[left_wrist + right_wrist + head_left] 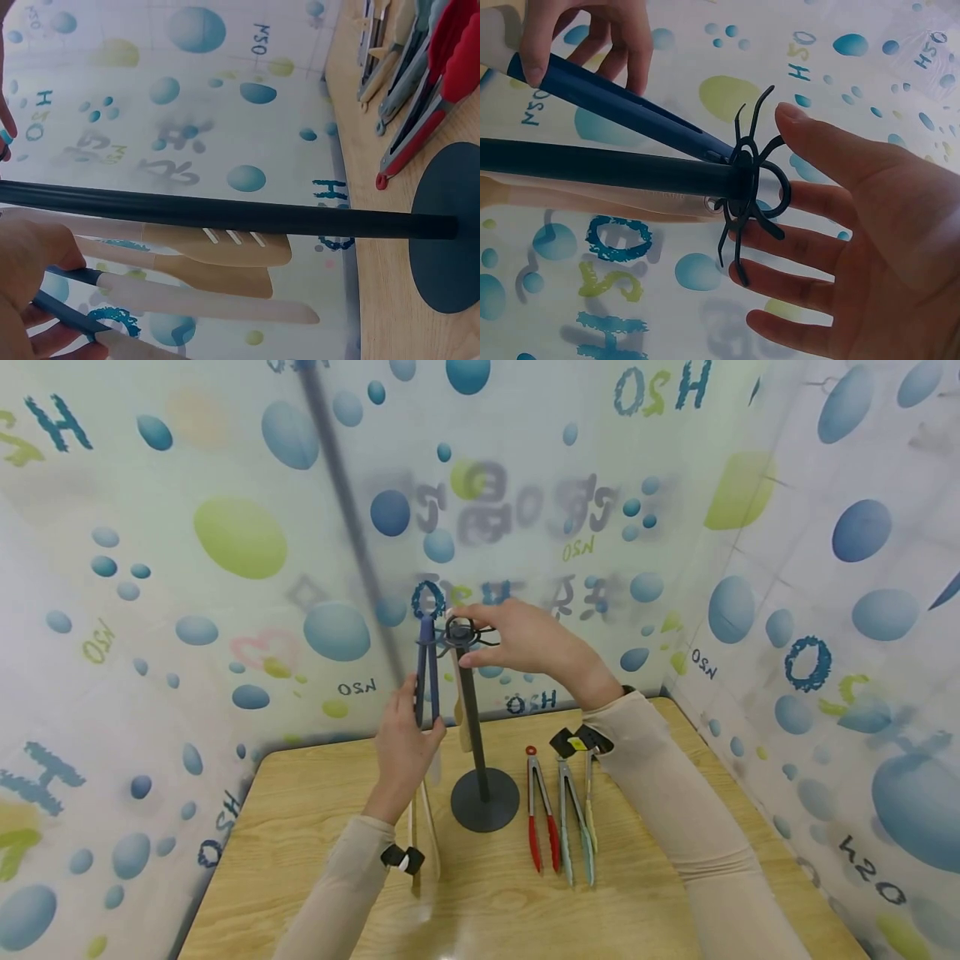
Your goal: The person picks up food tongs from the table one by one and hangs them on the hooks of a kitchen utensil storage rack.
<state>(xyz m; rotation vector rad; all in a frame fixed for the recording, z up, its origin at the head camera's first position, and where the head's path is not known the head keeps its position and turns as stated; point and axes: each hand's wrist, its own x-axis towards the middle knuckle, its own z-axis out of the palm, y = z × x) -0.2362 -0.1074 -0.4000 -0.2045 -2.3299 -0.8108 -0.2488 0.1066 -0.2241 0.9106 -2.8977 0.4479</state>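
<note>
My left hand (405, 747) holds a pair of blue-handled tongs (427, 672) upright, thumb on one arm and fingers on the other. Their top end is at the hooks of a black utensil stand (470, 710); whether it hangs there I cannot tell. In the left wrist view the tongs' lower arms (210, 300) are pale. My right hand (885, 225) is around the hook ring (742, 180) at the stand's top, fingers spread and thumb beside a hook. A slotted turner (225, 244) and a plain beige utensil (217, 275) hang along the pole.
Red-tipped tongs (543, 814), teal-tipped tongs (576, 827) and a cream utensil (590, 810) lie right of the stand's round base (485, 802). Long pale strips (432, 839) show beside my left wrist. A patterned curtain (247, 535) borders the wooden table (495, 910).
</note>
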